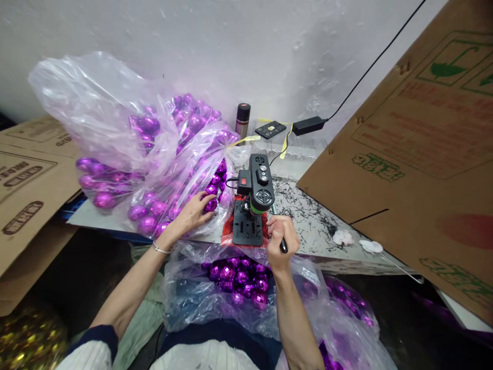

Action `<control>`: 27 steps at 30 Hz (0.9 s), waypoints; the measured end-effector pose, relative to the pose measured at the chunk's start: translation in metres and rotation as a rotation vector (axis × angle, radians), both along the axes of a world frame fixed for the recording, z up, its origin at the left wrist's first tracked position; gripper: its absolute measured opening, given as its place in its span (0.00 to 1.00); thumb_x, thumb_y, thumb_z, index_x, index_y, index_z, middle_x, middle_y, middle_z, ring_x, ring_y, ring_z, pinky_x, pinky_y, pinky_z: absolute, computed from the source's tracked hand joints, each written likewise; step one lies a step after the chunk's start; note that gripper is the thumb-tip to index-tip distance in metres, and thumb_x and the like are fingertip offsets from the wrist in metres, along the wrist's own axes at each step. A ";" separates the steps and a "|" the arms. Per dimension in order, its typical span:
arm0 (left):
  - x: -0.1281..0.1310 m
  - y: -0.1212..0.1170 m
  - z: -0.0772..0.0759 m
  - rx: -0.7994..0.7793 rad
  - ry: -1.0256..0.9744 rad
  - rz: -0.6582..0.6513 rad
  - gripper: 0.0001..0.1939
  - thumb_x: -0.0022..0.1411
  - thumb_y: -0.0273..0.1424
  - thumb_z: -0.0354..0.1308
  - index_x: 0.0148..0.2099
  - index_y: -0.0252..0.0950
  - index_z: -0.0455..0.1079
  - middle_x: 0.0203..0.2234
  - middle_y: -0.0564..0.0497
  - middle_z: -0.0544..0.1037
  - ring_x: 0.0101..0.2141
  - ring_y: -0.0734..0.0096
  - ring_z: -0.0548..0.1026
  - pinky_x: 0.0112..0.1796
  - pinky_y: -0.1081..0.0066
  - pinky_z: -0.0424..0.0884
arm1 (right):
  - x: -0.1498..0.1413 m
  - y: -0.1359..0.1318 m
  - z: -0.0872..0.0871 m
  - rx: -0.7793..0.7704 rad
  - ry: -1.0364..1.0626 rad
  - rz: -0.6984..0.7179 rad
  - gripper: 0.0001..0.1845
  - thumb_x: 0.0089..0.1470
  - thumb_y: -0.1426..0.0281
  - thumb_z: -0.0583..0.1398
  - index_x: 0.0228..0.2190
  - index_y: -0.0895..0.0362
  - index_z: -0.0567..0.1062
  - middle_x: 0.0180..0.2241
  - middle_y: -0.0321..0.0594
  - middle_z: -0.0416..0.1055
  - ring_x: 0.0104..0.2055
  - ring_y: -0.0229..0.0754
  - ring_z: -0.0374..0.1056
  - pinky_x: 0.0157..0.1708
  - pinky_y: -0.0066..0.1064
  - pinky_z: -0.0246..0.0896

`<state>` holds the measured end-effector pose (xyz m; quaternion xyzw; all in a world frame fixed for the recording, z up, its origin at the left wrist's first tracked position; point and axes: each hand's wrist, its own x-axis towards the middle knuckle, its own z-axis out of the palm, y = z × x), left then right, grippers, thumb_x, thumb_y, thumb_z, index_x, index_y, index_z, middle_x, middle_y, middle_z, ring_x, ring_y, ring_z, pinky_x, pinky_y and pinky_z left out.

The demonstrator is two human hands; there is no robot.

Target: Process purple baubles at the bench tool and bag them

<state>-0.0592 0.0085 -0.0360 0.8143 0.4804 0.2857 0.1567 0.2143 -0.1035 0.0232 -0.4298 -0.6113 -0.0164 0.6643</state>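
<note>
My left hand (192, 211) reaches into a clear plastic bag (127, 149) full of shiny purple faceted balls, and its fingers close on one purple ball (210, 204). My right hand (282, 237) is wrapped round the black lever handle (283, 244) of a small black bench press machine (254, 198). The machine stands on a black base plate (247, 227) at the table's near edge. A second clear bag (239, 280) of purple balls lies in my lap below the machine.
Large cardboard sheets stand at the right (423, 144) and left (26, 190). Black shavings (308, 210) litter the table. A dark bottle (242, 119), a remote (270, 129) and a power adapter (308, 125) sit by the wall. Two white wads (356, 241) lie at the right.
</note>
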 end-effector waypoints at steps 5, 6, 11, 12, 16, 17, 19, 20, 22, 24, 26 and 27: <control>0.025 -0.053 0.005 -0.372 -0.767 0.173 0.33 0.65 0.57 0.65 0.61 0.37 0.75 0.44 0.45 0.85 0.41 0.60 0.84 0.40 0.63 0.83 | 0.000 0.001 0.008 -0.013 0.031 0.013 0.19 0.71 0.74 0.53 0.26 0.52 0.69 0.26 0.34 0.70 0.29 0.39 0.70 0.31 0.34 0.62; 0.035 -0.065 0.001 -0.487 -0.886 0.170 0.34 0.65 0.60 0.64 0.58 0.37 0.77 0.42 0.45 0.85 0.38 0.60 0.84 0.37 0.64 0.83 | 0.000 0.002 0.011 -0.013 0.041 0.013 0.19 0.71 0.73 0.54 0.25 0.52 0.68 0.25 0.33 0.70 0.29 0.38 0.69 0.30 0.34 0.61; 0.083 -0.096 -0.027 -0.771 -1.153 0.228 0.39 0.57 0.66 0.67 0.51 0.35 0.78 0.40 0.43 0.87 0.35 0.61 0.84 0.37 0.63 0.83 | -0.001 0.008 0.028 -0.037 0.050 0.015 0.21 0.72 0.72 0.53 0.24 0.52 0.66 0.23 0.32 0.67 0.27 0.37 0.68 0.31 0.33 0.61; 0.090 -0.095 -0.033 -0.764 -1.150 0.247 0.40 0.57 0.66 0.69 0.53 0.36 0.77 0.40 0.44 0.87 0.35 0.62 0.84 0.37 0.64 0.83 | -0.001 0.008 0.031 -0.041 0.045 0.010 0.21 0.73 0.71 0.53 0.24 0.52 0.66 0.23 0.32 0.66 0.27 0.37 0.67 0.31 0.33 0.61; 0.110 -0.080 -0.052 -0.572 -1.002 0.213 0.38 0.59 0.60 0.70 0.59 0.39 0.73 0.46 0.44 0.86 0.44 0.60 0.86 0.45 0.62 0.83 | 0.001 0.010 0.037 -0.037 0.018 0.011 0.21 0.73 0.71 0.53 0.24 0.52 0.65 0.23 0.32 0.65 0.27 0.36 0.66 0.30 0.33 0.60; 0.113 -0.076 -0.055 -0.507 -0.951 0.194 0.37 0.60 0.58 0.70 0.60 0.39 0.73 0.48 0.43 0.86 0.46 0.59 0.86 0.48 0.61 0.82 | 0.001 0.010 0.038 -0.037 0.012 0.013 0.21 0.73 0.71 0.53 0.25 0.52 0.65 0.23 0.32 0.65 0.27 0.36 0.66 0.30 0.33 0.61; 0.117 -0.071 -0.059 -0.387 -0.831 0.168 0.33 0.62 0.54 0.70 0.61 0.39 0.73 0.51 0.42 0.85 0.50 0.56 0.85 0.53 0.57 0.81 | 0.002 0.009 0.037 -0.046 0.002 0.013 0.21 0.73 0.71 0.53 0.25 0.52 0.66 0.23 0.32 0.66 0.27 0.37 0.67 0.30 0.33 0.61; 0.118 -0.069 -0.060 -0.332 -0.762 0.156 0.32 0.63 0.51 0.71 0.61 0.39 0.73 0.52 0.42 0.85 0.51 0.55 0.85 0.54 0.56 0.80 | 0.002 0.008 0.037 -0.053 0.000 0.011 0.21 0.73 0.71 0.53 0.24 0.52 0.66 0.23 0.32 0.66 0.27 0.37 0.66 0.30 0.33 0.61; 0.119 -0.067 -0.059 -0.227 -0.610 0.129 0.30 0.64 0.47 0.72 0.62 0.39 0.74 0.53 0.41 0.85 0.52 0.52 0.84 0.55 0.53 0.80 | 0.003 0.008 0.037 -0.062 -0.002 0.007 0.21 0.73 0.71 0.53 0.24 0.52 0.66 0.23 0.32 0.66 0.27 0.37 0.66 0.30 0.33 0.61; 0.119 -0.065 -0.057 -0.130 -0.473 0.091 0.29 0.64 0.45 0.73 0.62 0.39 0.74 0.53 0.42 0.85 0.52 0.50 0.84 0.55 0.52 0.80 | 0.003 0.007 0.036 -0.061 -0.002 0.005 0.21 0.72 0.71 0.53 0.24 0.52 0.66 0.23 0.32 0.66 0.27 0.37 0.66 0.30 0.33 0.61; 0.120 -0.064 -0.056 -0.057 -0.384 0.056 0.29 0.65 0.44 0.73 0.63 0.39 0.73 0.52 0.41 0.85 0.52 0.49 0.84 0.54 0.52 0.81 | 0.003 0.007 0.036 -0.055 -0.010 0.006 0.21 0.72 0.71 0.53 0.25 0.52 0.66 0.23 0.32 0.66 0.27 0.37 0.66 0.30 0.33 0.61; 0.122 -0.064 -0.056 -0.031 -0.357 0.041 0.29 0.66 0.44 0.72 0.63 0.38 0.73 0.52 0.41 0.85 0.51 0.49 0.84 0.54 0.52 0.81 | 0.003 0.007 0.036 -0.051 -0.012 0.008 0.20 0.72 0.71 0.53 0.25 0.52 0.66 0.24 0.32 0.66 0.27 0.37 0.66 0.30 0.33 0.61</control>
